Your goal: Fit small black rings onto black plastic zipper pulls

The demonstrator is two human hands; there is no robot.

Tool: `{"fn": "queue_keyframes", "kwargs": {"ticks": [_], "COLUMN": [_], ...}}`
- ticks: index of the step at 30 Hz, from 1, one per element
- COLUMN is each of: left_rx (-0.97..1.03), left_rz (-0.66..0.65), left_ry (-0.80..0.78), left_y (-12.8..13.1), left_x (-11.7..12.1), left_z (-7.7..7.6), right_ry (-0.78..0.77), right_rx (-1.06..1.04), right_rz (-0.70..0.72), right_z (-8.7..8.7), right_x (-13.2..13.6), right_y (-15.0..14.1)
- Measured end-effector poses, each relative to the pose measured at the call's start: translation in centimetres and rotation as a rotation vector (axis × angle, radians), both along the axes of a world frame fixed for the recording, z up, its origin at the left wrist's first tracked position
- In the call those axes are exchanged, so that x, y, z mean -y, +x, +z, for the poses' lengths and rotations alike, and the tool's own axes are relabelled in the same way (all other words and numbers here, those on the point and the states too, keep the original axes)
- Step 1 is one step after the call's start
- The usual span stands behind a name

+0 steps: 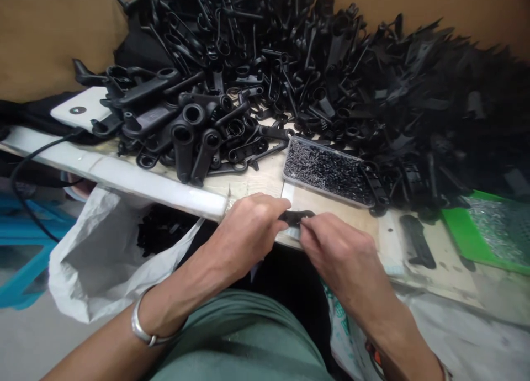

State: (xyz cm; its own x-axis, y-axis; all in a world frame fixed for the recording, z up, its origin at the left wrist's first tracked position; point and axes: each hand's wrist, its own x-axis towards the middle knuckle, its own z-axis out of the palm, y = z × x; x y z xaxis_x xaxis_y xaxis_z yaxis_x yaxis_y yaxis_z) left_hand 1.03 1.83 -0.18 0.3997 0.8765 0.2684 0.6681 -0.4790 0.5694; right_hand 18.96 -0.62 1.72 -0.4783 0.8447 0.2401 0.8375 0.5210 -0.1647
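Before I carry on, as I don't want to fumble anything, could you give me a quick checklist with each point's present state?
1. Left hand gripping the black part: ok.
2. Right hand at the part's other end: ok.
3. Small piece pinched in the right fingertips: cannot tell, the fingers hide it.
4. Clear box stocked with small dark pieces: ok.
5. Box clear of loose parts: not ok, another black piece overlaps its right end in this view.
6. White bag open at the top: ok.

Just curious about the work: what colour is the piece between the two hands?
The piece is black, seen in the head view.
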Motion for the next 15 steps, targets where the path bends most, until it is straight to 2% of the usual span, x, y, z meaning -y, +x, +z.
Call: {"fn": "queue_keyframes", "kwargs": {"ticks": [7,10,15], "left_rx": [0.037,0.025,0.019], "left_rz": [-0.026,-0.083,-0.117], "left_ry": [-0.038,-0.074,-0.098], "left_y": [-0.1,-0.2,-0.3], "left_x": [0.1,0.3,0.2], "left_z": [-0.1,0.3,0.5], "right_ry": [-0.196,-0.233,-0.301], "right_rx": [-0.318,-0.299,-0.158], "right_rz": [-0.219,-0.285,-0.259], "right_z": [-0.1,0.0,1.0], "right_x": [-0.5,-0.9,-1.7], "right_y": [0.1,0.0,-0.2]}}
